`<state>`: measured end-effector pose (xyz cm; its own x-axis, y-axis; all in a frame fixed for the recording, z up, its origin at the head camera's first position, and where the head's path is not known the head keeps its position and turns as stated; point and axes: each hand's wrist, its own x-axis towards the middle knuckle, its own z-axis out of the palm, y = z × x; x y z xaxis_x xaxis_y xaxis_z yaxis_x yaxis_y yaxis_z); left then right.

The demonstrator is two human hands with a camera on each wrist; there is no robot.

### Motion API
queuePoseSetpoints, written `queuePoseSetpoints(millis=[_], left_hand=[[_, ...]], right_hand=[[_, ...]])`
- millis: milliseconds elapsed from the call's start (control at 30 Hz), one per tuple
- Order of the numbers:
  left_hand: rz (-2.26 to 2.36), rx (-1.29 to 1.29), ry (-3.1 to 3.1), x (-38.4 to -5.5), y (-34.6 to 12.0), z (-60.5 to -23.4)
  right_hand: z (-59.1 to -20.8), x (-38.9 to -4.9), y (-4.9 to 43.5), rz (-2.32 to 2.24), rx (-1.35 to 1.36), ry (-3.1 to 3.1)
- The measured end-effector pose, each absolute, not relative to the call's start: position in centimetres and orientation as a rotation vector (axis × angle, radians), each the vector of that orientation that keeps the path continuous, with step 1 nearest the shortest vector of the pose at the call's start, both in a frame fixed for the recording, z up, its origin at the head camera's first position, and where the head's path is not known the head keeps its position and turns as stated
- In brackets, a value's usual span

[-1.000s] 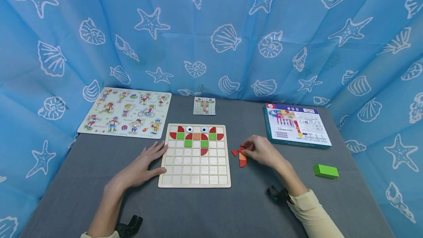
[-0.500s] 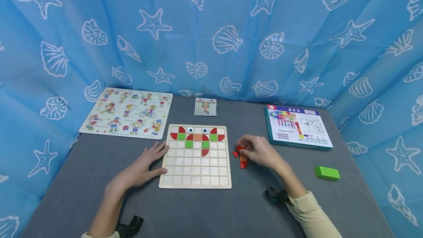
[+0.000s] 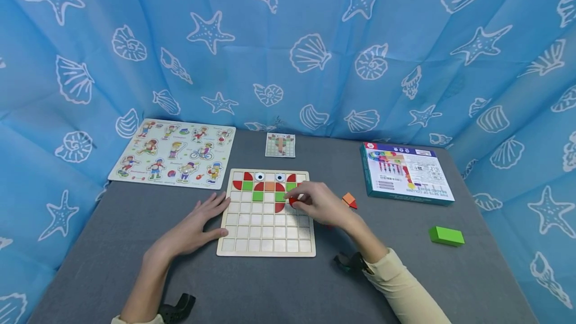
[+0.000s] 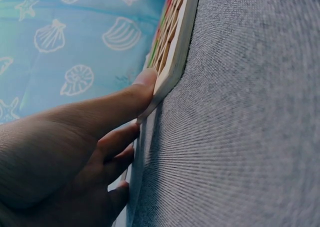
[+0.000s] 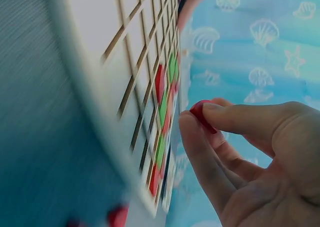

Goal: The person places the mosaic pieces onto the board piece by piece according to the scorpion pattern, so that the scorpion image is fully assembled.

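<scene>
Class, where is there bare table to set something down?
Bare table shows between the left forearm and right sleeve, before the grid board; between the pattern card and the box; and between the puzzle board and left forearm. Crowded: the grid board's sides, with left hand on one, right hand and loose pieces by the other.

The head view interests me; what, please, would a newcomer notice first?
The blue, shell-printed curtain behind the table probably strikes first. Next comes the board in the middle: the right hand pinches a red piece over its right side; the left hand touches its left edge.
</scene>
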<state>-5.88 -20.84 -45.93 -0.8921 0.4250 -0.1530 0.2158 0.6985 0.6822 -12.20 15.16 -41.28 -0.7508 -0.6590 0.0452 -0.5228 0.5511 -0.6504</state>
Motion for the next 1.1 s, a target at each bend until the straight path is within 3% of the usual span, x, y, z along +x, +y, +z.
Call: queuePoseSetpoints(millis=[467, 1100], left_hand=[[1.005, 0.505, 2.609, -6.0, -20.9, -46.0], [1.002, 0.499, 2.611, -6.0, -20.9, -46.0]], right_hand=[[-42.6, -13.5, 7.5, -0.967, -1.096, 2.507], [-43.2, -12.8, 6.2, -0.785, -1.176, 2.554]])
